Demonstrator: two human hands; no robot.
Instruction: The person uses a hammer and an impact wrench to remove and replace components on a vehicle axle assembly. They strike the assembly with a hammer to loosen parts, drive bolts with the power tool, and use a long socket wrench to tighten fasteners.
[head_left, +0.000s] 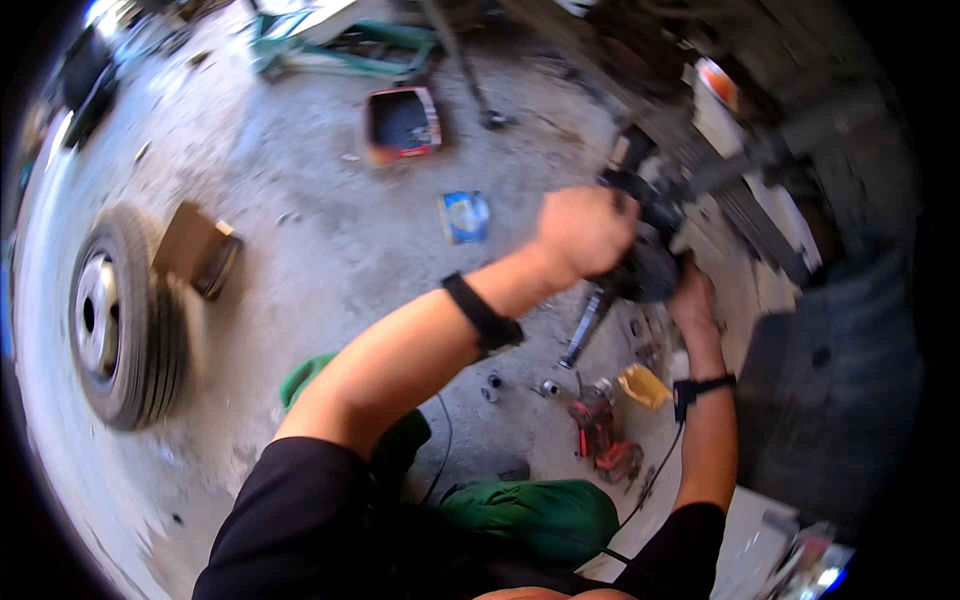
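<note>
A dark, round wheel hub [648, 268] sits at the end of a vehicle axle [735, 172], right of centre. My left hand [588, 232] is closed against its near left side, blurred, and whatever lies inside the fingers is hidden. Behind the hub's lower right edge is my right hand [693, 297], its fingertips out of sight. Below the hub, a long metal bar [588, 325], perhaps a ratchet handle, slants downward. On the floor beneath lie a red and black cordless power tool [603, 435], a yellow piece [643, 386] and small metal sockets [551, 388].
A wheel with its tyre [125, 320] stands at the left beside an open cardboard box [195, 245]. Farther off are a red-rimmed box [402, 152], a blue packet [464, 217] and a green metal frame [350, 50]. A dark tyre-like shape [820, 400] fills the right.
</note>
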